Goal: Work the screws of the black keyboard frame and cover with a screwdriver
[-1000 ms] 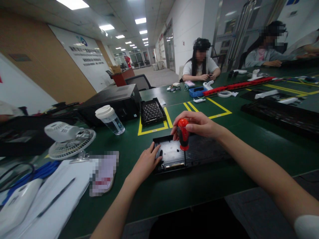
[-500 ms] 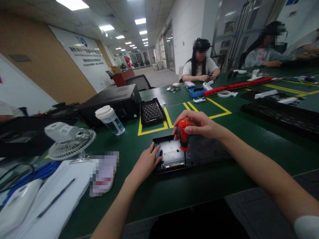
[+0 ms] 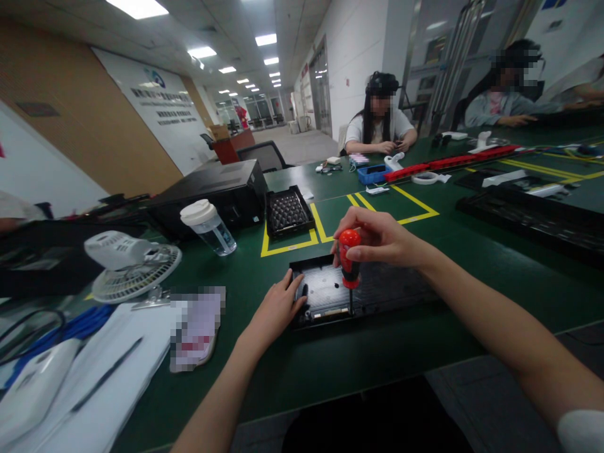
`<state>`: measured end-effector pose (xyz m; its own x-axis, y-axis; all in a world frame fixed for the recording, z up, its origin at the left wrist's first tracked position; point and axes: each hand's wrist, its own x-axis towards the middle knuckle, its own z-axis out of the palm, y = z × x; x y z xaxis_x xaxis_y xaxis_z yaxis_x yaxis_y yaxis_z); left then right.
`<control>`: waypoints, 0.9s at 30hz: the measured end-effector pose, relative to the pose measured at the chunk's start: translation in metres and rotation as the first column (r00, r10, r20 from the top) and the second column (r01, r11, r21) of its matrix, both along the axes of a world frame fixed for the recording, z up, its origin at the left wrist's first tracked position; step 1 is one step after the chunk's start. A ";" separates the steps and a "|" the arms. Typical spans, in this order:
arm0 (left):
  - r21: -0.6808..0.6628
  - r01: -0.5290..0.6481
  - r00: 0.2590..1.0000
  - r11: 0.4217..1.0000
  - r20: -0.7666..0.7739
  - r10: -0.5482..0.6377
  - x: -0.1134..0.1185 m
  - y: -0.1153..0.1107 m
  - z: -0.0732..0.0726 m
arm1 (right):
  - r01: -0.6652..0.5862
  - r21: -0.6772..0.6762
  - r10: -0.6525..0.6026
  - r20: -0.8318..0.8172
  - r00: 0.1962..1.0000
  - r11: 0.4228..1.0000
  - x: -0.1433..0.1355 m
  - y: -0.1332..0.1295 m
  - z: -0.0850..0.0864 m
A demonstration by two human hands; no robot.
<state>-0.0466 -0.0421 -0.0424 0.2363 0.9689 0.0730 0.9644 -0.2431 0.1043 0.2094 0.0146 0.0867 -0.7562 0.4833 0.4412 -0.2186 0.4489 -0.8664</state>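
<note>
A flat black plastic panel (image 3: 325, 283) with a raised rim lies on the green table in front of me. My right hand (image 3: 377, 238) is closed around the red-and-black handle of a screwdriver (image 3: 350, 258), which stands nearly upright. Its tip meets the panel close to the near edge, just right of a pale metallic strip (image 3: 330, 313). Whether a screw sits under the tip is too small to tell. My left hand (image 3: 278, 303) rests on the panel's left end, fingers spread over the rim.
Beyond the panel is a black tray (image 3: 289, 212) inside yellow tape, beside a black computer case (image 3: 212, 195). A lidded clear cup (image 3: 210, 228), a white fan (image 3: 136, 264), a phone (image 3: 197, 330) and papers (image 3: 108, 377) are leftward. A person (image 3: 380, 119) sits across the table.
My right hand's fingers have shifted slightly around the screwdriver handle, and the handle has tipped a little rightward. The tip stays at the same spot; my left hand has not moved.
</note>
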 end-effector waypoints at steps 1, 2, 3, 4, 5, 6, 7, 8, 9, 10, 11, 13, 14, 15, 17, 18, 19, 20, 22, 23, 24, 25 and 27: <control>-0.001 -0.001 1.000 1.000 -0.002 0.001 0.000 0.000 0.000 | 0.015 0.012 -0.015 0.006 1.000 1.000 0.000 0.000 0.001; 0.002 -0.001 1.000 1.000 -0.003 0.001 0.000 0.000 0.000 | 0.029 0.025 -0.029 0.014 0.999 0.999 -0.001 -0.001 0.001; 0.004 0.001 1.000 1.000 -0.003 -0.001 0.000 0.000 0.000 | 0.043 0.041 -0.044 0.016 0.999 0.998 -0.001 -0.001 0.001; 0.007 0.004 1.000 1.000 -0.003 -0.004 0.000 0.000 0.000 | 0.062 0.065 -0.063 0.016 0.998 0.996 -0.001 -0.001 0.002; 0.008 0.008 1.000 1.000 -0.002 -0.007 0.000 0.000 0.000 | 0.088 0.096 -0.089 0.014 0.996 0.992 -0.001 -0.001 0.002; 0.009 0.009 1.000 1.000 -0.002 -0.009 -0.001 0.000 0.000 | 0.114 0.128 -0.116 0.009 0.993 0.985 -0.002 -0.001 0.002; 0.006 0.010 1.000 1.000 -0.002 -0.010 -0.001 0.000 0.000 | 0.142 0.156 -0.144 0.004 0.990 0.978 -0.002 0.000 0.002; 0.002 0.010 1.000 1.000 -0.003 -0.010 -0.001 0.001 -0.001 | 0.168 0.178 -0.171 0.000 0.985 0.970 -0.003 0.000 0.002; -0.002 0.009 1.000 1.000 -0.005 -0.009 -0.001 0.001 -0.001 | 0.190 0.191 -0.193 -0.004 0.981 0.963 -0.003 0.000 0.002; -0.003 0.009 1.000 1.000 -0.006 -0.009 -0.001 0.001 -0.001 | 0.205 0.195 -0.208 -0.003 0.978 0.959 -0.003 0.000 0.002; -0.004 0.011 1.000 1.000 -0.007 -0.011 -0.001 0.001 -0.001 | 0.215 0.194 -0.219 -0.001 0.976 0.957 -0.004 0.000 0.002; -0.003 0.013 1.000 1.000 -0.006 -0.013 -0.001 0.001 0.000 | 0.231 0.193 -0.237 0.007 0.971 0.953 -0.004 0.001 0.002; -0.001 0.014 1.000 1.000 -0.005 -0.014 -0.001 0.001 0.000 | 0.240 0.195 -0.247 0.012 0.969 0.951 -0.004 0.000 0.002; -0.001 0.014 1.000 1.000 -0.003 -0.014 -0.001 0.001 0.000 | 0.250 0.200 -0.259 0.016 0.966 0.947 -0.004 0.001 0.001; -0.002 0.013 1.000 1.000 0.000 -0.013 -0.001 0.000 0.000 | 0.275 0.223 -0.285 0.013 0.959 0.935 -0.003 0.001 0.001; -0.002 0.012 1.000 1.000 0.001 -0.012 -0.001 0.000 0.000 | 0.287 0.238 -0.298 0.010 0.954 0.928 -0.003 0.001 0.001; -0.001 0.012 1.000 1.000 0.001 -0.012 -0.001 0.000 0.000 | 0.299 0.253 -0.311 0.007 0.950 0.920 -0.003 0.001 0.001; 0.001 0.013 1.000 1.000 0.001 -0.013 -0.001 0.000 -0.001 | 0.309 0.267 -0.322 0.004 0.947 0.913 -0.003 0.001 0.000; 0.003 0.012 1.000 1.000 0.002 -0.012 -0.001 0.001 -0.002 | 0.325 0.287 -0.341 0.005 0.940 0.901 -0.003 0.001 0.000; 0.003 0.012 1.000 1.000 0.002 -0.012 -0.002 0.001 -0.002 | 0.333 0.296 -0.351 0.008 0.937 0.895 -0.004 0.001 0.001; 0.002 0.011 1.000 1.000 0.002 -0.011 -0.002 0.001 -0.003 | 0.340 0.305 -0.360 0.009 0.933 0.890 -0.004 0.000 0.001; 0.001 0.010 1.000 1.000 0.001 -0.010 -0.002 0.001 -0.003 | 0.347 0.314 -0.368 0.008 0.930 0.884 -0.005 -0.001 0.001; 0.001 0.011 1.000 1.000 -0.001 -0.011 -0.002 0.001 -0.003 | 0.359 0.334 -0.383 0.006 0.924 0.872 -0.007 -0.002 0.001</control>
<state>-0.0484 -0.0408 -0.0457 0.2466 0.9663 0.0739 0.9618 -0.2534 0.1033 0.2024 0.0122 0.0878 -0.5838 0.5754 0.5727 0.0743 0.7404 -0.6681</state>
